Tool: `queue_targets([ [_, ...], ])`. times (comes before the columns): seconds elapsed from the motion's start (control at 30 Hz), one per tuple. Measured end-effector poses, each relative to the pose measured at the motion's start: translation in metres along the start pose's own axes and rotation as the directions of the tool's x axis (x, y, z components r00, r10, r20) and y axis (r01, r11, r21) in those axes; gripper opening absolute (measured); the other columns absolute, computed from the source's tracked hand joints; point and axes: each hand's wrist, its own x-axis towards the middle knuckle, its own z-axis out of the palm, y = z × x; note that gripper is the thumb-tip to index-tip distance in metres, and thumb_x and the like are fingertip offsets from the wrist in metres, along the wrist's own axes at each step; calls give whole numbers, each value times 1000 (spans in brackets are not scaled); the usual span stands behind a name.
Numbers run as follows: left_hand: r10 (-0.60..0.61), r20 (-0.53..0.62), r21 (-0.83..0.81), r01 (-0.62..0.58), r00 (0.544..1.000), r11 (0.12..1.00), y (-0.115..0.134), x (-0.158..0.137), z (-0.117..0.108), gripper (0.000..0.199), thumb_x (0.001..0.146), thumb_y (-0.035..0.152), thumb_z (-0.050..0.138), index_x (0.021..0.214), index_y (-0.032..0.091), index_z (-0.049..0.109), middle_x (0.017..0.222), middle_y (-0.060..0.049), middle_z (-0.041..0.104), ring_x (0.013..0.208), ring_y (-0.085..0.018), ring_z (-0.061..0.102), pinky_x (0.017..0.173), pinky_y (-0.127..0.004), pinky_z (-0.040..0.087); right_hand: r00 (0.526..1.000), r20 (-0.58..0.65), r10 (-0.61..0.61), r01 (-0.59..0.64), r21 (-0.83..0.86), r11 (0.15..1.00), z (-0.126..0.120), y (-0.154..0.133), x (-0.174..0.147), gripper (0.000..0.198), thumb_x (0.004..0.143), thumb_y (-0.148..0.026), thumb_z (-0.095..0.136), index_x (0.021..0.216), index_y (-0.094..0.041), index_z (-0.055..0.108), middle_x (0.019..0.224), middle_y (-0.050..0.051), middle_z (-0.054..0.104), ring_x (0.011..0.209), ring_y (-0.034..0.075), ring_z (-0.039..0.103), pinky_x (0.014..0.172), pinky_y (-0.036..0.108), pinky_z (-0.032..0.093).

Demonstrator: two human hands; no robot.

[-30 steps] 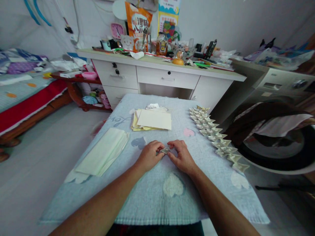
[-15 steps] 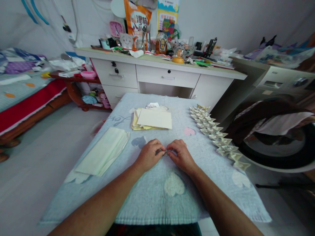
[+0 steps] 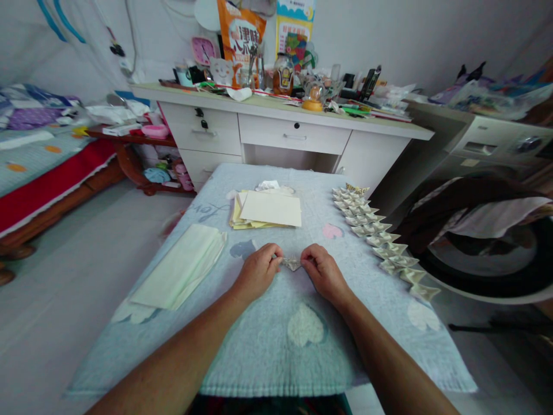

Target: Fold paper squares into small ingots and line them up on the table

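A small folded paper piece [image 3: 292,263] with a downward point is stretched between my two hands, just over the cloth. My left hand [image 3: 260,268] pinches its left end between thumb and fingertips. At its right end, my right hand [image 3: 323,270] pinches it the same way. Beyond the hands lies a stack of cream paper sheets [image 3: 271,208]. To the left rests a folded bundle of pale green paper [image 3: 179,268]. Along the right side runs a slanting row of several pointed folded paper pieces [image 3: 382,239].
A light blue patterned cloth [image 3: 254,357] covers the table. Crumpled white paper [image 3: 268,185] sits behind the stack. A white desk [image 3: 276,132] crowded with jars and packets stands beyond. A washing machine [image 3: 488,230] is on the right, a bed [image 3: 52,167] on the left.
My hands have drawn slightly apart, the left to the left and the right to the right. More of the folded paper piece shows between them.
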Motion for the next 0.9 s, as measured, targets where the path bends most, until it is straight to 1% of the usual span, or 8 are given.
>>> queue_targets([
  [0.13,-110,11,-282,109,994,953,-3,1,5,11,89,28,43,87,20,51,78,0,65,66,-13,64,57,-23,43,995,-17,98,-94,160,983,1,4,-2,9,90,-23,47,86,-20,53,79,2,58,69,15,51,64,27,41],
  [0.23,-189,35,-523,179,981,833,-5,4,9,16,88,34,45,83,20,43,99,-4,64,66,-12,66,47,-20,39,982,4,188,-178,336,925,6,7,-2,13,93,-32,45,87,-21,49,75,0,59,59,12,50,55,25,41],
  [0.3,-245,60,-645,225,968,730,-4,5,9,19,85,36,49,83,20,40,99,-4,64,64,-12,67,45,-19,38,973,26,229,-213,486,848,10,8,-1,18,92,-38,46,85,-22,45,76,1,60,56,12,51,52,25,42],
  [0.43,-330,90,-791,269,940,550,1,6,6,24,81,35,57,85,20,39,89,-2,67,67,-13,69,49,-18,41,964,69,256,-229,702,674,15,5,3,27,87,-46,54,83,-22,43,84,2,61,62,13,59,55,27,48],
  [0.53,-338,118,-840,275,934,468,3,5,5,26,80,34,62,85,20,40,87,-3,68,76,-16,70,62,-23,50,962,79,260,-231,740,632,14,3,3,29,84,-47,59,83,-21,45,87,3,61,67,14,61,58,28,50],
  [0.63,-323,129,-852,271,938,448,3,4,5,29,80,35,64,85,19,41,88,-4,70,79,-17,70,70,-27,53,973,59,222,-196,715,671,12,3,1,27,82,-42,64,89,-22,48,91,3,61,73,14,60,64,27,49],
  [0.77,-301,152,-842,283,941,459,5,4,5,29,79,35,66,83,18,42,89,-5,70,76,-17,70,69,-27,53,988,20,155,-143,524,840,12,4,-2,37,78,-33,68,109,-22,52,101,4,60,84,15,58,73,27,48],
  [0.9,-265,178,-830,289,948,478,8,4,5,27,80,33,65,82,18,42,90,-5,70,76,-16,70,68,-27,53,990,44,131,-138,360,923,12,3,-1,18,80,-31,65,95,-20,62,90,3,61,82,16,57,72,27,46],
])
